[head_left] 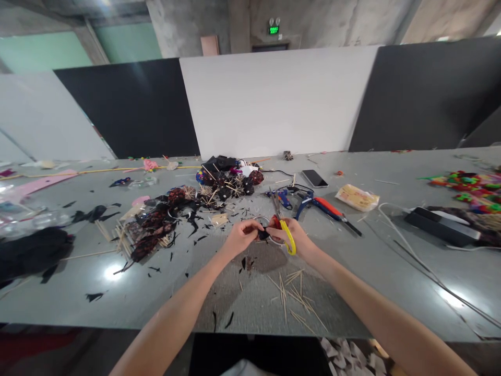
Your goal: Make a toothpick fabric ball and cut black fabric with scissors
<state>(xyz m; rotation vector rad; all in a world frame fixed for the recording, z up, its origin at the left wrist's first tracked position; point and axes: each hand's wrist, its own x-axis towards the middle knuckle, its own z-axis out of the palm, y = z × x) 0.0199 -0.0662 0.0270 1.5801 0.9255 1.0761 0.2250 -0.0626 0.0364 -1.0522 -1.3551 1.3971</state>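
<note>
Near the middle of the table, my left hand (241,237) pinches a small black piece (263,233), which looks like cloth, between thumb and fingertips. My right hand (300,239) is closed around scissors (290,240) with yellow and red handles, their blades pointing away from me. Its fingertips also meet the black piece, so both hands touch it. A pale ring-shaped object (277,241) shows partly behind the fingers; what it is I cannot make out. Thin wooden sticks (299,295) lie scattered on the table just below my hands.
Dark patterned fabric bundles (152,230) and stick-covered balls (235,185) fill the left and centre back. Beyond my right hand lie a blue glue gun (285,199), a red-and-blue tool (327,207), a phone (314,178) and a yellowish packet (357,197). White cable (410,250) crosses the right side.
</note>
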